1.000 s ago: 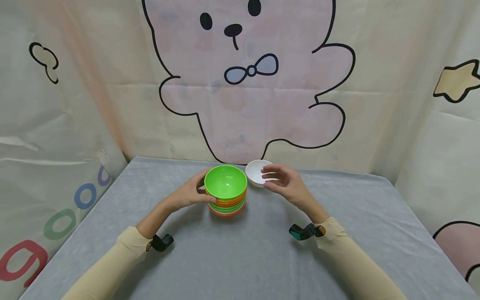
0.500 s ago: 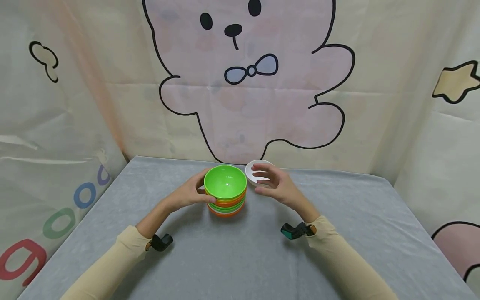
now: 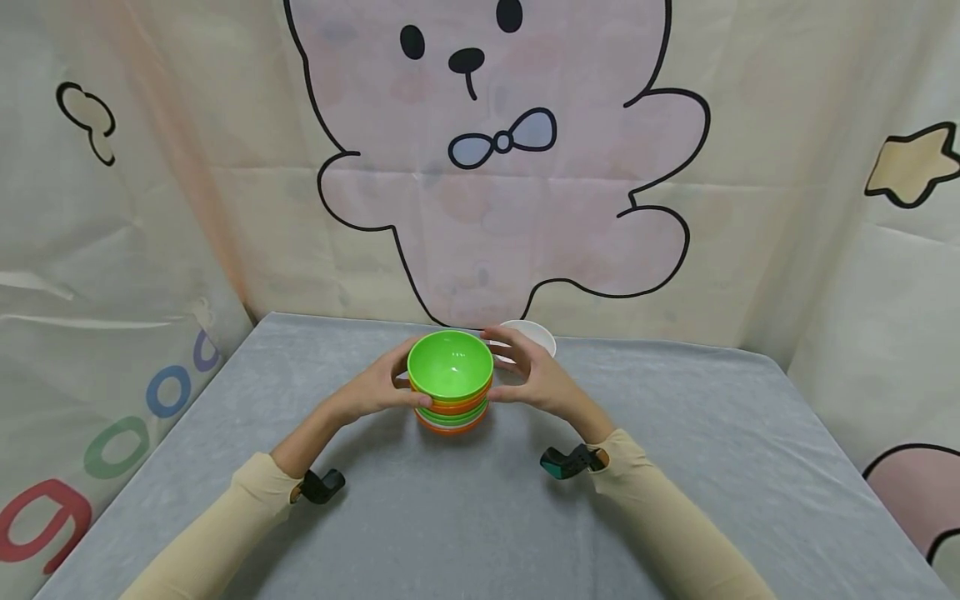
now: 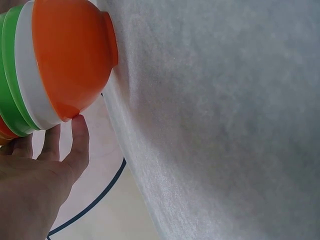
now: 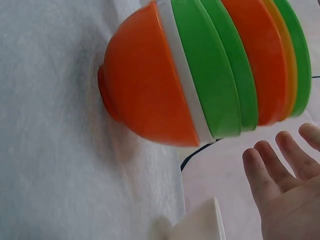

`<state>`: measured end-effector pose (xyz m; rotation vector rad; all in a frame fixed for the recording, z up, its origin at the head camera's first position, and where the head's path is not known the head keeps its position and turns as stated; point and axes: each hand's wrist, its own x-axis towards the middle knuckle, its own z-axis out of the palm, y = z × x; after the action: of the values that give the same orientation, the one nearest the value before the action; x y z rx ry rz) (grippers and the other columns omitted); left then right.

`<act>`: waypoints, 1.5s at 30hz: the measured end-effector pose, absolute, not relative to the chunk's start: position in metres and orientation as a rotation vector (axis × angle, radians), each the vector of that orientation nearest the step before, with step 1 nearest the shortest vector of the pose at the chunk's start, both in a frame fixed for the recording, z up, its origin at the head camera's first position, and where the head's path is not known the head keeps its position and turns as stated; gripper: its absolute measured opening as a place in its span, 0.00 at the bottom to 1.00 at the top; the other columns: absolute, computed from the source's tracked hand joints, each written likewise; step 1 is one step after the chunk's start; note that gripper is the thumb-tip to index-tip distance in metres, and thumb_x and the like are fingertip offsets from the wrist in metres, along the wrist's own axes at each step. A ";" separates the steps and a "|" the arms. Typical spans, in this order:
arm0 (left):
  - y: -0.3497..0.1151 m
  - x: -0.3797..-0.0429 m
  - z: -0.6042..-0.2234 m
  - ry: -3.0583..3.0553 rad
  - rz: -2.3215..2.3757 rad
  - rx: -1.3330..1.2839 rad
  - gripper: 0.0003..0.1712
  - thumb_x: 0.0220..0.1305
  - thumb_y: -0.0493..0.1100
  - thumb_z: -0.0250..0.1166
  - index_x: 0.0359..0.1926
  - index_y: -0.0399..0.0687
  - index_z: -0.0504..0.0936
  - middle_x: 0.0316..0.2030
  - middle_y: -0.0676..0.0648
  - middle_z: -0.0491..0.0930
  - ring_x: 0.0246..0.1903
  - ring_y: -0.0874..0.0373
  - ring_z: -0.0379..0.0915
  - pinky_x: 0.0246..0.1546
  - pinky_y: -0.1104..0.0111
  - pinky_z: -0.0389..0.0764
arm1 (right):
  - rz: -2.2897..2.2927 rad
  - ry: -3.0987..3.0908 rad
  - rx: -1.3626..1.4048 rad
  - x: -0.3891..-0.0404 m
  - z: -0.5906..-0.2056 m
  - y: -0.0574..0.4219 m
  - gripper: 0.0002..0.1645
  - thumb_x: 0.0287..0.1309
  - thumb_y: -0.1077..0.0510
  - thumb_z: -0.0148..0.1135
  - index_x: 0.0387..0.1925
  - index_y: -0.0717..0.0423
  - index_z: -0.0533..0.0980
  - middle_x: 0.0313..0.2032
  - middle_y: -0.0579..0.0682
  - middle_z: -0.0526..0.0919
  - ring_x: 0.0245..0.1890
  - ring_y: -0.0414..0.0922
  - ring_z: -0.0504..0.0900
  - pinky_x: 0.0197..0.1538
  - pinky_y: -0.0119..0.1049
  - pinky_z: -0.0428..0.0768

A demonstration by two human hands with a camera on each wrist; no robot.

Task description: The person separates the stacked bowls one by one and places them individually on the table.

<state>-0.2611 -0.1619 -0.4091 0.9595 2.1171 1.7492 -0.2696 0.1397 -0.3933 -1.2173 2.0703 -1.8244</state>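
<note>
A stack of nested bowls [image 3: 450,367] stands on the table, with a green bowl on top and orange, green and white rims below. My left hand [image 3: 381,382] holds the stack from the left side, thumb in front and fingers behind. In the left wrist view, fingertips [image 4: 79,122] touch the orange bottom bowl [image 4: 75,55]. On the other side, my right hand [image 3: 534,375] is close beside the stack, fingers spread around it. The right wrist view shows a small gap between its fingers [image 5: 262,175] and the bowls.
A white bowl [image 3: 542,335] stands behind my right hand, partly hidden by it, near the back edge of the grey cloth-covered table [image 3: 480,517]. A printed curtain [image 3: 480,208] hangs right behind that edge, with more fabric at both sides.
My right hand has moved left, from in front of the white bowl to the right side of the stack. The left hand and the stack have stayed in place.
</note>
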 end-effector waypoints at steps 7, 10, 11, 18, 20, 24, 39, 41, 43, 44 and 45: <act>-0.163 -0.261 -0.408 2.119 1.745 0.963 0.52 0.59 0.46 0.78 0.78 0.52 0.58 0.68 0.45 0.67 0.66 0.45 0.63 0.60 0.44 0.71 | -1.823 2.036 -1.224 -0.274 -0.397 0.124 0.58 0.48 0.62 0.83 0.74 0.68 0.57 0.71 0.63 0.62 0.69 0.60 0.65 0.68 0.54 0.66; -0.163 -0.260 -0.409 2.120 1.743 0.972 0.52 0.59 0.46 0.77 0.78 0.51 0.58 0.68 0.44 0.66 0.66 0.44 0.63 0.60 0.44 0.72 | -1.809 2.054 -1.204 -0.275 -0.399 0.120 0.59 0.47 0.58 0.83 0.74 0.67 0.58 0.70 0.61 0.64 0.67 0.58 0.68 0.67 0.51 0.68; -0.163 -0.260 -0.409 2.122 1.741 0.972 0.52 0.59 0.46 0.77 0.78 0.51 0.58 0.68 0.44 0.66 0.66 0.44 0.63 0.60 0.44 0.72 | -1.808 2.054 -1.198 -0.276 -0.400 0.118 0.59 0.48 0.57 0.83 0.74 0.65 0.58 0.70 0.60 0.65 0.67 0.57 0.68 0.67 0.50 0.69; -0.163 -0.261 -0.410 2.127 1.734 0.958 0.52 0.59 0.45 0.77 0.78 0.49 0.57 0.67 0.44 0.67 0.66 0.44 0.63 0.60 0.45 0.71 | -1.815 2.065 -1.201 -0.277 -0.404 0.113 0.59 0.47 0.45 0.83 0.74 0.59 0.62 0.66 0.53 0.70 0.65 0.51 0.71 0.65 0.46 0.71; -0.163 -0.261 -0.410 2.127 1.735 0.954 0.52 0.59 0.45 0.77 0.78 0.49 0.57 0.67 0.43 0.67 0.66 0.44 0.63 0.60 0.45 0.71 | -1.815 2.065 -1.206 -0.277 -0.404 0.112 0.60 0.46 0.43 0.83 0.74 0.58 0.63 0.66 0.53 0.70 0.65 0.52 0.71 0.65 0.46 0.72; -0.163 -0.261 -0.409 2.133 1.736 0.958 0.52 0.59 0.45 0.77 0.78 0.49 0.57 0.67 0.43 0.66 0.66 0.43 0.63 0.60 0.44 0.71 | -1.807 2.067 -1.212 -0.278 -0.403 0.110 0.61 0.45 0.44 0.84 0.74 0.60 0.62 0.65 0.55 0.70 0.63 0.53 0.72 0.63 0.46 0.73; -0.163 -0.260 -0.408 2.140 1.723 0.950 0.52 0.59 0.45 0.77 0.78 0.49 0.57 0.67 0.43 0.67 0.66 0.44 0.63 0.60 0.44 0.71 | -1.829 2.105 -1.280 -0.278 -0.404 0.107 0.54 0.47 0.48 0.83 0.71 0.60 0.66 0.62 0.54 0.73 0.61 0.52 0.74 0.64 0.50 0.72; -0.163 -0.261 -0.408 2.145 1.720 0.954 0.52 0.59 0.45 0.77 0.78 0.49 0.57 0.67 0.43 0.67 0.65 0.44 0.63 0.60 0.44 0.71 | -1.833 2.104 -1.283 -0.278 -0.404 0.107 0.52 0.48 0.49 0.83 0.70 0.60 0.67 0.62 0.54 0.74 0.60 0.52 0.74 0.64 0.50 0.72; -0.163 -0.262 -0.409 2.148 1.716 0.956 0.52 0.59 0.45 0.77 0.78 0.49 0.57 0.67 0.43 0.67 0.65 0.44 0.64 0.60 0.45 0.72 | -1.835 2.105 -1.284 -0.278 -0.404 0.107 0.51 0.48 0.50 0.83 0.70 0.60 0.67 0.62 0.54 0.74 0.60 0.52 0.74 0.63 0.50 0.73; -0.163 -0.262 -0.409 2.151 1.714 0.958 0.52 0.59 0.45 0.77 0.78 0.49 0.57 0.67 0.43 0.67 0.65 0.44 0.64 0.59 0.46 0.72 | -1.836 2.106 -1.282 -0.278 -0.404 0.107 0.51 0.48 0.50 0.83 0.70 0.60 0.67 0.62 0.54 0.74 0.60 0.52 0.75 0.63 0.49 0.73; -0.163 -0.262 -0.409 2.152 1.712 0.953 0.52 0.59 0.45 0.77 0.78 0.50 0.58 0.67 0.44 0.67 0.65 0.45 0.64 0.59 0.47 0.73 | -1.834 2.112 -1.282 -0.278 -0.404 0.107 0.51 0.48 0.50 0.83 0.70 0.59 0.67 0.61 0.53 0.75 0.59 0.52 0.75 0.63 0.49 0.73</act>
<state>-0.2615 -0.1632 -0.4086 0.9533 2.1520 1.7119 -0.2775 0.1070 -0.4036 -1.2820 2.1118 -1.8337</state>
